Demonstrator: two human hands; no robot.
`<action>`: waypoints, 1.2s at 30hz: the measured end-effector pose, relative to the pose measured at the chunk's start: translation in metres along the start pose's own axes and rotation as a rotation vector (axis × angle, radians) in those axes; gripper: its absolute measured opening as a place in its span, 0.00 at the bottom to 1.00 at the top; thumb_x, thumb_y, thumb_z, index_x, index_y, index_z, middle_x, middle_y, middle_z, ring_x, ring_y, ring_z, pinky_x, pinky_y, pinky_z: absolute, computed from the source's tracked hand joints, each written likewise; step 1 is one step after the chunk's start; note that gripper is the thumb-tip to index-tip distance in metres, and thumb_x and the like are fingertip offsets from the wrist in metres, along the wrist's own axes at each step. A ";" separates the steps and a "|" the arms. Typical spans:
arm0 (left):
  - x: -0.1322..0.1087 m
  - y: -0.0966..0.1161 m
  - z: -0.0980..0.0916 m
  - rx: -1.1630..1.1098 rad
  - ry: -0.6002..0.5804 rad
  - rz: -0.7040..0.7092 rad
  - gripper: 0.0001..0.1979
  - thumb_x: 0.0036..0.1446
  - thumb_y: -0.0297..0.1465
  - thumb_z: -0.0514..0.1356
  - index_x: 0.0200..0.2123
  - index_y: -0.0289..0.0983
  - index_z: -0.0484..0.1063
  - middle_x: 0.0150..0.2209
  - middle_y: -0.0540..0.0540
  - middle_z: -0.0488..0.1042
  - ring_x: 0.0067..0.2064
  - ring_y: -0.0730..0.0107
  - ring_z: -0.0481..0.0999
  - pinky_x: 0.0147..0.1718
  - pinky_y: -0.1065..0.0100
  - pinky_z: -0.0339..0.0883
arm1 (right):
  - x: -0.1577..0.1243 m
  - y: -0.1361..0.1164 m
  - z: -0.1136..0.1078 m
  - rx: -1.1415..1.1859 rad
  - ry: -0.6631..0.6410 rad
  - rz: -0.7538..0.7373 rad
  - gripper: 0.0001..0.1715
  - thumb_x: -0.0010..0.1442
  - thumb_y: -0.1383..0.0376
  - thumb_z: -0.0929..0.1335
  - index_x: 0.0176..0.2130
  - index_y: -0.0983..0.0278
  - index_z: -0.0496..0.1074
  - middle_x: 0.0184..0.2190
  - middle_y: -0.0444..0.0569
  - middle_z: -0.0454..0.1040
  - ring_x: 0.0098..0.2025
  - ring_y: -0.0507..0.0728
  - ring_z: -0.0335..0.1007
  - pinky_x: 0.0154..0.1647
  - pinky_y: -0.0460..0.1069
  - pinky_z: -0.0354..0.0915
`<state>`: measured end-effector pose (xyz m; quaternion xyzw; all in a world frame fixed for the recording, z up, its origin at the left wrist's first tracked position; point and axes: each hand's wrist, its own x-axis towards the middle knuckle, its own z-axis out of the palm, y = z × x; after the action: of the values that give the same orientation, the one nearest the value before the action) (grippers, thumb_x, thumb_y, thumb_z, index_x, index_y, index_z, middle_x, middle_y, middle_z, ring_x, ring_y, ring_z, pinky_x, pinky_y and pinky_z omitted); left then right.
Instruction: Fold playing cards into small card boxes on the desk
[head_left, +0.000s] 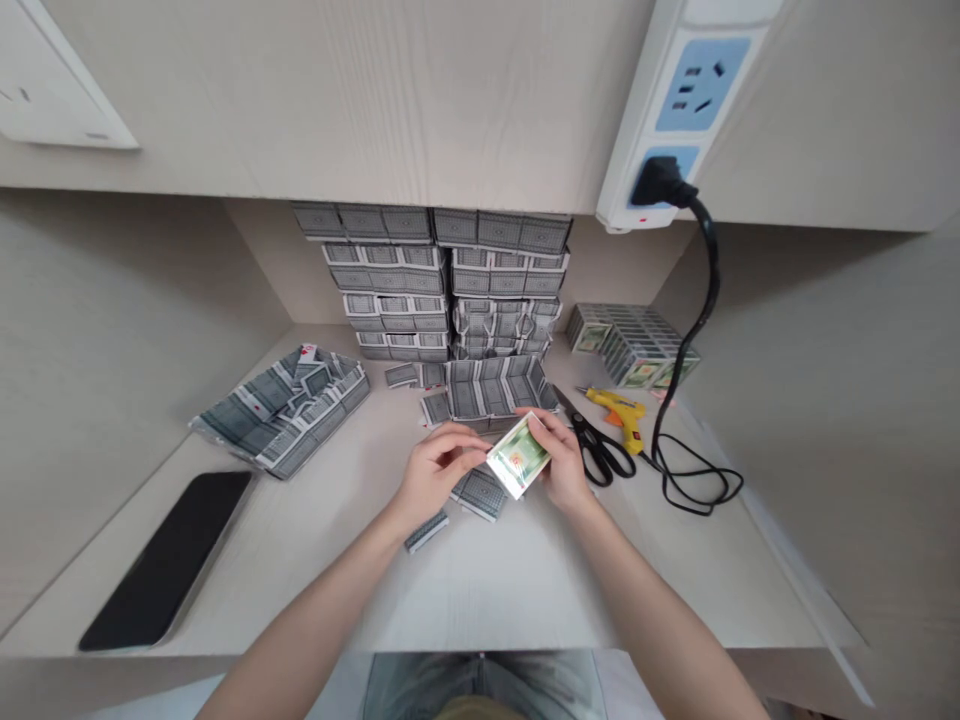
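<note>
A shiny green and cream card pack (519, 457) is tilted above the desk, with my right hand (561, 460) closed round its right end. My left hand (439, 474) has thumb and fingers pinched at the pack's left corner; whether it grips the pack or a bit of its wrapping is too small to tell. Under the hands lie grey patterned cards (480, 494) and a small grey piece (426, 532). Just behind the pack stands an open box built of grey cards (495, 388).
Stacked grey card boxes (397, 270) fill the back. A card tray (315, 435) and black phone (166, 560) lie left. At right are scissors (600, 448), a yellow glue gun (626, 415), its black cord (709, 290), wrapped packs (637, 350) and a power strip (682, 110) above.
</note>
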<state>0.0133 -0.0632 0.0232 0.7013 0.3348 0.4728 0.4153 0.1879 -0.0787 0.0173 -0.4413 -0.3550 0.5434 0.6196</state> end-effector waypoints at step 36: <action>-0.008 0.000 0.010 0.218 -0.299 -0.016 0.13 0.41 0.35 0.65 0.22 0.34 0.63 0.23 0.55 0.58 0.22 0.82 0.52 0.21 0.76 0.49 | 0.003 0.002 -0.005 -0.139 -0.106 -0.055 0.13 0.47 0.58 0.69 0.32 0.63 0.75 0.21 0.42 0.66 0.20 0.48 0.56 0.20 0.44 0.50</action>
<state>0.0198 -0.0728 0.0181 0.8020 0.3242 0.3207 0.3857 0.1925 -0.0763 0.0137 -0.4437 -0.4362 0.5229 0.5825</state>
